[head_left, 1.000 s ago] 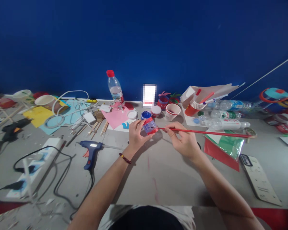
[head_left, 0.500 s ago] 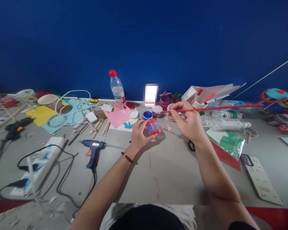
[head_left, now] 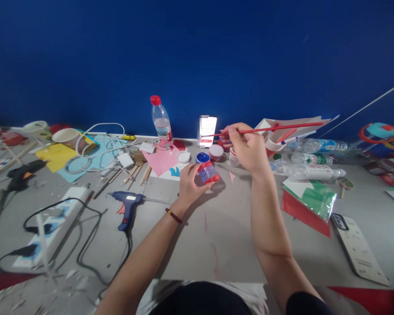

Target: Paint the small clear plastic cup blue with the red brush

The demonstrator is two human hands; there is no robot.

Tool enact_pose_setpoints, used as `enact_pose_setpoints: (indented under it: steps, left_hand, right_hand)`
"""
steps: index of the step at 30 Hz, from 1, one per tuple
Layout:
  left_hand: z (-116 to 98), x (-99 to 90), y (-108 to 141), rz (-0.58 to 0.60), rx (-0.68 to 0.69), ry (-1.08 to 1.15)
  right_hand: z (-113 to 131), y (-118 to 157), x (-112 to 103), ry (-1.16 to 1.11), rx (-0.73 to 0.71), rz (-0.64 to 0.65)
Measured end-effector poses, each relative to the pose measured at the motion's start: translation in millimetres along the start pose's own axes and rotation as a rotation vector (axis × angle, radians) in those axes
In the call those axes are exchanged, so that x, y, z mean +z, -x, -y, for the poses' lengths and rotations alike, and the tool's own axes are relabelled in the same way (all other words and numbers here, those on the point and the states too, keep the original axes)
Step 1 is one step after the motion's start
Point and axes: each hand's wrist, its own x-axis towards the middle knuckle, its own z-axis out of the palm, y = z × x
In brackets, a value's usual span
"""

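Note:
Between the thumb and fingers of my left hand [head_left: 193, 186] is a small red and purple painted piece [head_left: 208, 172], tilted above the table. My right hand [head_left: 246, 146] pinches a long red paintbrush [head_left: 282, 128], its tip pointing left in front of the lit phone [head_left: 209, 131]. Just beyond the painted piece stand an open pot of blue paint [head_left: 202, 157] and a pot with a whitish top [head_left: 216, 152]. A small paper cup [head_left: 233, 157] is partly hidden by my right hand.
Left on the table [head_left: 230, 236] lie a blue glue gun [head_left: 130, 205] and a power strip [head_left: 54, 223]. A red-capped bottle [head_left: 161, 120] stands behind. Plastic bottles [head_left: 318, 171] and another phone [head_left: 360, 249] lie right.
My right hand has moved up and left with the brush, whose tip has risen from beside the whitish-topped pot to in front of the lit phone. My left hand has barely moved.

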Motion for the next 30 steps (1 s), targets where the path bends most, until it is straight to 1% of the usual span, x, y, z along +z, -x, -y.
enact_pose_setpoints:
  steps: [3,6,11,15,17,22,28,30]
  left_hand:
    - [1,0.9,-1,0.019,-0.015,0.009]
    - [0,1.8,-1,0.027,-0.036,0.025]
    - [-1,2.9,-3,0.007,-0.041,0.045]
    - [-2,1.8,-3,0.014,-0.051,0.055]
    - [-2,0.8,-2,0.014,-0.054,0.06]
    - [-1,-1.1,-1,0.024,-0.055,0.041]
    - [-1,0.0,-1,0.022,-0.059,0.028]
    - [0,1.2,-1,0.027,-0.065,0.022]
  right_hand:
    - [-13,-2,-3,0.065,-0.017,0.02]
    - [-22,-4,-5,0.015,0.001,0.015]
    - [-28,-6,-1,-0.093,0.017,0.007]
    - [-31,-7,6,-0.113,0.073,0.007]
    - [-31,-7,9,-0.103,0.077,-0.005]
    - [-32,-6,12,-0.095,0.051,-0.011]
    - [-32,-5,11,0.055,-0.074,0.019]
    - [-31,-6,10,0.085,-0.076,0.032]
